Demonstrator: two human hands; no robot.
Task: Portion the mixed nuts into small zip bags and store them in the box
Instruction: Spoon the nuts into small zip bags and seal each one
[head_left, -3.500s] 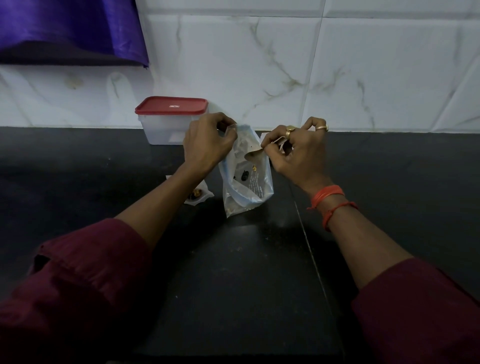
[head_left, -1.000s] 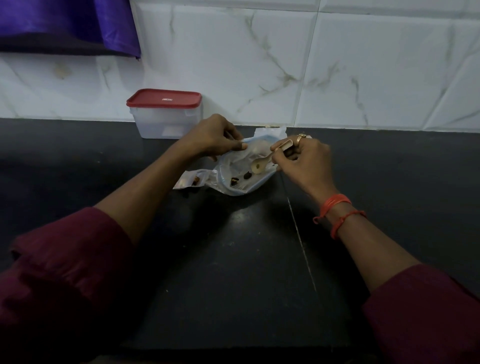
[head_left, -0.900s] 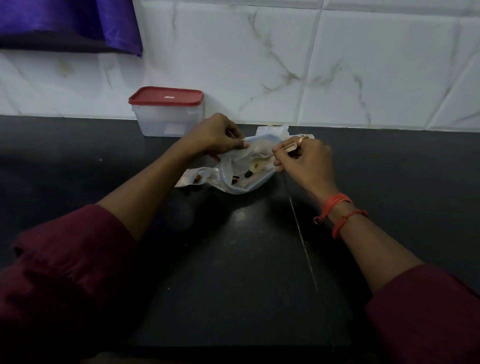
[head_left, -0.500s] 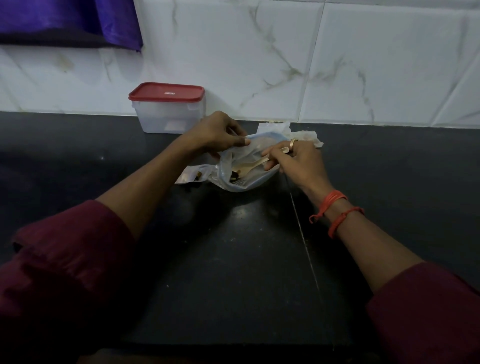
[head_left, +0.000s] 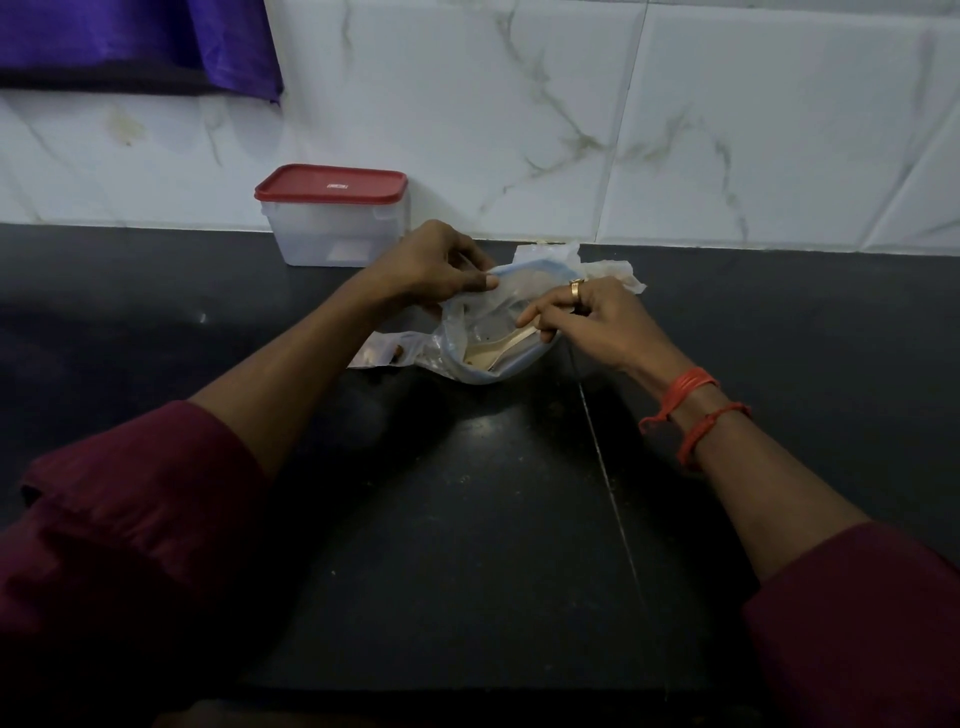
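Since half a second ago the spoon (head_left: 501, 353) has been pushed deeper into the large nut bag (head_left: 498, 291), which was held upright seconds earlier and is now laid on the black counter (head_left: 467, 519) at the centre of the frame. The bag's rim is pinched open by the thumb and fingers of the left hand (head_left: 431, 270). The spoon's handle is gripped in the curled fingers of the right hand (head_left: 587, 322), with its bowl low inside the bag. A small zip bag (head_left: 382, 353) holding a few dark nuts is seen just left of the large bag; whether it is sealed cannot be told. More plastic (head_left: 610, 273) lies behind the hands. The box (head_left: 332, 228), toward the upper left, is closed under its red lid (head_left: 330, 184). Portioning is judged to be under way, with sealing and boxing still left.
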